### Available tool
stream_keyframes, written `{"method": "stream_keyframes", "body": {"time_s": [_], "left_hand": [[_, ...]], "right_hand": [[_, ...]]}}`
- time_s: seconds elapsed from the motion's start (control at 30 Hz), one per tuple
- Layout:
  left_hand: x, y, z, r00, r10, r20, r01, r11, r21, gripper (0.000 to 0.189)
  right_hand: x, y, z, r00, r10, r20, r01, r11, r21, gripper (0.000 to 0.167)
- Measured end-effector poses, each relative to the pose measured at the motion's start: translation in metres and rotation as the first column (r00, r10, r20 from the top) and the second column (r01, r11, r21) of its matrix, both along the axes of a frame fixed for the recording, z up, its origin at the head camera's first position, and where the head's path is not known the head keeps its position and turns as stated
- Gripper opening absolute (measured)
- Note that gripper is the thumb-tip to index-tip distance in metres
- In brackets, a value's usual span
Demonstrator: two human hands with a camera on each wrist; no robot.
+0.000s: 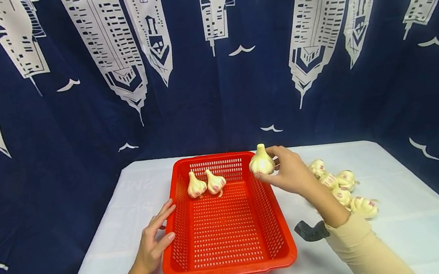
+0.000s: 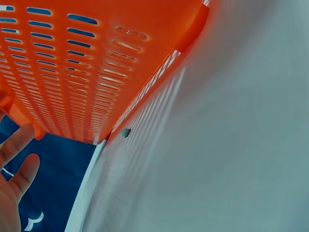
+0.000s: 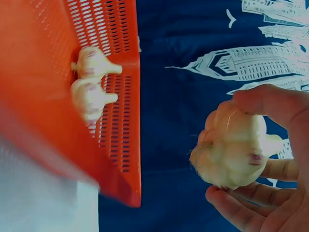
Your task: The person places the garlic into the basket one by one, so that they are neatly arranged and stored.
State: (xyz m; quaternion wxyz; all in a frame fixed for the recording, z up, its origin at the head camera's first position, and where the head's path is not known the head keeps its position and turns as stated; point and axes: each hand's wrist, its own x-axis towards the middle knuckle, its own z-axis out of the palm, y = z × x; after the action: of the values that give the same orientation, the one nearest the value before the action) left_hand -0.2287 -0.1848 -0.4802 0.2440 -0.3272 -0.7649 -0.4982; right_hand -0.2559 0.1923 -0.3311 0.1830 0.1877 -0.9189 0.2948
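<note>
A garlic bulb [image 1: 261,163] is pinched between the thumb and fingers of my right hand [image 1: 289,171], raised at the basket's far right corner with its stem up. In the right wrist view the held garlic bulb [image 3: 234,145] shows its root end toward the basket. Two more garlic bulbs [image 1: 196,186] [image 1: 216,183] lean side by side in the far left corner of the red plastic basket [image 1: 232,269]. My left hand [image 1: 150,244] rests at the basket's left rim, fingers spread and mostly straight.
Several garlic bulbs [image 1: 342,195] lie in a pile on the white table [image 1: 422,220], right of the basket and partly behind my right forearm. A dark blue cloth [image 1: 213,99] with white building prints hangs behind the table. Each wrist wears a dark band mount [image 1: 312,230].
</note>
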Motion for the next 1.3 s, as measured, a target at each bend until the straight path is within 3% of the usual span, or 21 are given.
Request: {"method": "stream_keyframes", "body": {"time_s": [0.47,0.73,1.3], "left_hand": [[0.000,0.000,0.002,1.000,-0.003,-0.011,0.003,1.000,-0.004,0.058],[0.001,0.001,0.001,1.000,-0.001,-0.006,0.001,1.000,-0.001,0.058],[0.003,0.001,0.004,1.000,0.010,0.008,-0.010,1.000,-0.019,0.058]], "right_hand": [[-0.019,-0.029,0.005,0.994,0.050,0.098,-0.049,0.999,-0.013,0.058],[-0.033,-0.045,0.005,0.990,0.023,0.137,-0.020,1.000,-0.020,0.062],[-0.067,-0.057,-0.014,0.986,-0.034,0.164,0.048,0.995,-0.085,0.061]]}}
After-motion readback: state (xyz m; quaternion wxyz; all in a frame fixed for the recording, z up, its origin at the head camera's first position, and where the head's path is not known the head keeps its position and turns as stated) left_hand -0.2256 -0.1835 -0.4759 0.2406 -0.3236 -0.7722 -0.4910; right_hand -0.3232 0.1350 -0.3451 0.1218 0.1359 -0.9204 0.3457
